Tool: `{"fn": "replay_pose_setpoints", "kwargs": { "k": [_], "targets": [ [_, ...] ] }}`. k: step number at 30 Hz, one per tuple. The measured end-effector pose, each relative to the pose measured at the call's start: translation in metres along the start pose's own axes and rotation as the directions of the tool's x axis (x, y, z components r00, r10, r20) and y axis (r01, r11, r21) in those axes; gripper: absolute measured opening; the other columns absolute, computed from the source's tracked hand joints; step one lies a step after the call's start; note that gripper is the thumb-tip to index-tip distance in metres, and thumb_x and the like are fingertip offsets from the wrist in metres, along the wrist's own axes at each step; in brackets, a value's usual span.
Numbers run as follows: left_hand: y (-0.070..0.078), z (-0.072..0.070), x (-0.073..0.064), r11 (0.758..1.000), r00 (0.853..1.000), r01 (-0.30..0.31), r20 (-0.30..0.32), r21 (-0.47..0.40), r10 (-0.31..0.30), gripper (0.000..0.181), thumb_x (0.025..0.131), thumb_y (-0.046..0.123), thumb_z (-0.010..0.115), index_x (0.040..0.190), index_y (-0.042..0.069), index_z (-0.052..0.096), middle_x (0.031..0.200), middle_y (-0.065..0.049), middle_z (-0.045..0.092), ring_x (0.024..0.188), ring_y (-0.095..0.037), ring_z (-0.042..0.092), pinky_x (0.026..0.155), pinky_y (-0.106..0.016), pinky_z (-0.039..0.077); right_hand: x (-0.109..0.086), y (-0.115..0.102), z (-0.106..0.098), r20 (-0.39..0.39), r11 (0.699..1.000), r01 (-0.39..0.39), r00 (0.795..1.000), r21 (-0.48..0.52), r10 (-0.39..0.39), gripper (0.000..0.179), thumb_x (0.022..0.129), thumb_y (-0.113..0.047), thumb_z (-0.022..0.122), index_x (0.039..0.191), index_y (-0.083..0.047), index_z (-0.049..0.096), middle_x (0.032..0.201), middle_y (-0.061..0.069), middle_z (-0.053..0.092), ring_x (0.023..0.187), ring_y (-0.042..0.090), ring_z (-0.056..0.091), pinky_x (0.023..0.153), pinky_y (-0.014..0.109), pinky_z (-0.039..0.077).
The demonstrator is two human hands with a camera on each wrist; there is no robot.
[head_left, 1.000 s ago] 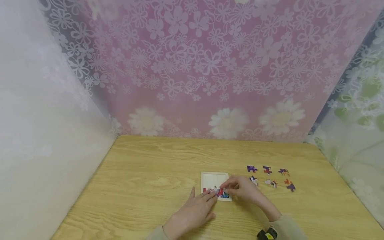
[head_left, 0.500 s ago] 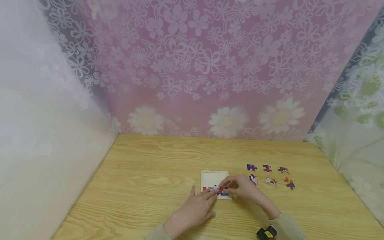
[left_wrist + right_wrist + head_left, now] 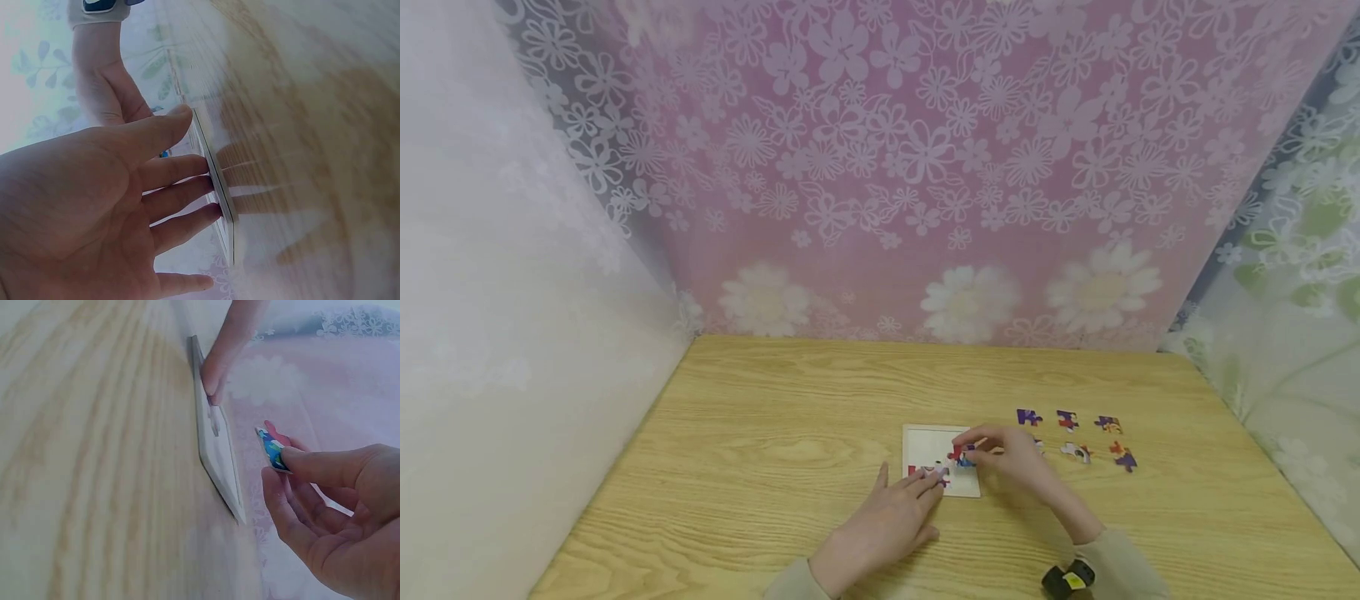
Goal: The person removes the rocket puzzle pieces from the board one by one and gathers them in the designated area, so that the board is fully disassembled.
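A shallow white puzzle tray (image 3: 925, 442) lies on the table, with colourful puzzle pieces (image 3: 917, 471) along its near left side. My left hand (image 3: 891, 517) rests its straight fingertips on those pieces and the tray's near edge. Above the tray's right part, my right hand (image 3: 1011, 462) pinches a red and blue puzzle piece (image 3: 964, 456) between thumb and fingers. In the right wrist view that puzzle piece (image 3: 273, 450) is tilted and held clear of the tray (image 3: 219, 456). The left wrist view shows the left fingers (image 3: 178, 194) touching the tray's rim (image 3: 215, 181).
Several loose puzzle pieces (image 3: 1077, 452) lie in two rows right of the tray on the wooden table (image 3: 760, 450); the right hand partly covers one. A black wrist device (image 3: 1067, 578) sits by the right sleeve. Flowered cloth (image 3: 880, 167) hangs behind.
The right hand has lifted the red and blue puzzle piece from the tray's near right corner, moving it slightly up and away. The left hand has stayed in place.
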State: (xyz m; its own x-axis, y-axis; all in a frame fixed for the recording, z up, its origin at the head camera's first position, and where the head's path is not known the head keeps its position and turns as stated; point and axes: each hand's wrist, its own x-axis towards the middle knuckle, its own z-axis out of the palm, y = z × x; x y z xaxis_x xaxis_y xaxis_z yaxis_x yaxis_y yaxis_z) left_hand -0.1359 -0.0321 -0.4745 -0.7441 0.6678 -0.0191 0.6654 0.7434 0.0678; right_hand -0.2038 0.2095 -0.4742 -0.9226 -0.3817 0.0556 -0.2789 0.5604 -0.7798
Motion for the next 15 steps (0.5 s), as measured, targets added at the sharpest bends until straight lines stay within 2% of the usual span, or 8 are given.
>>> {"fn": "replay_pose_setpoints", "kwargs": {
  "k": [5, 10, 15],
  "targets": [
    [-0.001, 0.001, 0.001, 1.000, 1.000, 0.002, 0.003, -0.003, -0.002, 0.057, 0.099, 0.044, 0.062, 0.148, 0.017, 0.054, 0.158, 0.004, 0.043, 0.143, -0.017, 0.044, 0.110, -0.063, 0.039, -0.001, 0.001, -0.008, -0.027, 0.997, 0.004, 1.000, 0.072, -0.002, 0.024, 0.096, -0.018, 0.070, 0.118, -0.008, 0.074, 0.121, 0.013, 0.071, 0.093, 0.020, 0.070, 0.074, 0.034, 0.060],
    [-0.001, 0.000, 0.000, 1.000, 1.000, -0.002, -0.001, -0.019, 0.002, 0.056, 0.099, 0.043, 0.062, 0.148, 0.017, 0.054, 0.159, 0.004, 0.042, 0.143, -0.017, 0.044, 0.110, -0.063, 0.039, -0.002, 0.002, -0.013, -0.022, 0.996, -0.033, 0.999, 0.086, 0.035, 0.028, 0.097, -0.020, 0.069, 0.121, -0.007, 0.073, 0.123, 0.012, 0.070, 0.094, 0.019, 0.069, 0.076, 0.038, 0.060],
    [-0.002, -0.001, -0.001, 0.999, 1.000, -0.002, 0.002, -0.038, 0.002, 0.055, 0.100, 0.042, 0.061, 0.148, 0.016, 0.054, 0.159, 0.004, 0.041, 0.144, -0.017, 0.043, 0.110, -0.064, 0.038, -0.006, 0.001, -0.021, -0.032, 0.996, -0.024, 0.999, 0.088, 0.027, 0.028, 0.098, -0.019, 0.069, 0.122, -0.006, 0.072, 0.124, 0.014, 0.070, 0.096, 0.022, 0.069, 0.078, 0.040, 0.060]
  ]
}}
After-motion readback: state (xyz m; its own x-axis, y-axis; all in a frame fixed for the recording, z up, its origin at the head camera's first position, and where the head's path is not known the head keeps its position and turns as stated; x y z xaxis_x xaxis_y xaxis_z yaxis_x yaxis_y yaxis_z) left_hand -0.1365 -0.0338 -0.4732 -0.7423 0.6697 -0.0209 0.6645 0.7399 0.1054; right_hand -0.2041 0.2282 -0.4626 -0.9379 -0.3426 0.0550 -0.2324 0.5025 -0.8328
